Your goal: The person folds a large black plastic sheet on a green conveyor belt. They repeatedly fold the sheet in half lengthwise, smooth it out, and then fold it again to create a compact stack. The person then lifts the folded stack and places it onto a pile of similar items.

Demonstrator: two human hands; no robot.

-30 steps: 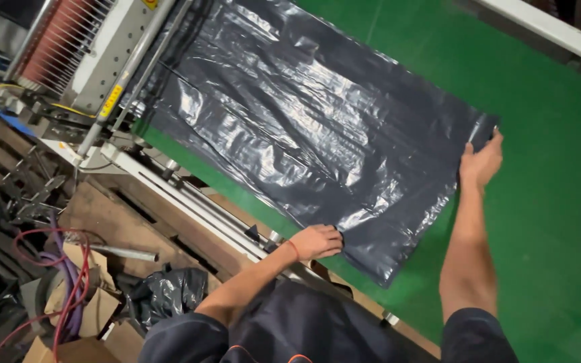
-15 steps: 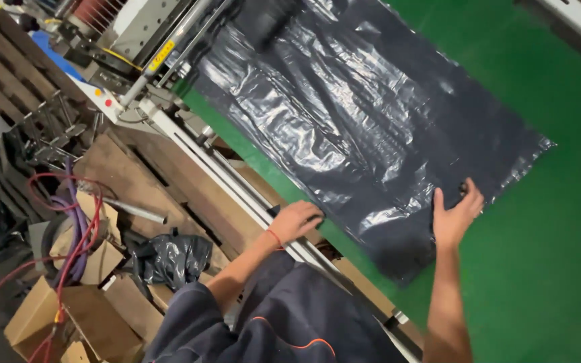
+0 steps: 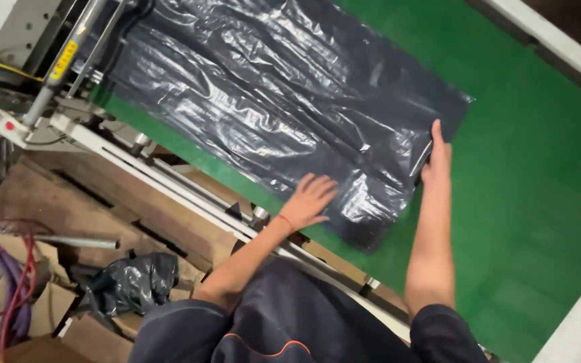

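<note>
A plastic-bag factory floor is showing here: a green conveyor belt (image 3: 539,175) is carrying black plastic sheeting (image 3: 270,101) out of a metal machine (image 3: 42,60) at upper left, while wooden pallets (image 3: 102,202) and cardboard boxes (image 3: 21,316) are crowding lower left.

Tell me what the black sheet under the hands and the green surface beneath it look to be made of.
Black sheet: thin plastic film, probably a bag; glossy, with crinkles and bright glints. Green surface: apparently a rubbery or coated belt; matte, smooth and even, though the exact material stays open.

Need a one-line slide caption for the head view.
Left hand flat on a black plastic sheet spread over a green belt; right hand at its far edge.
</note>
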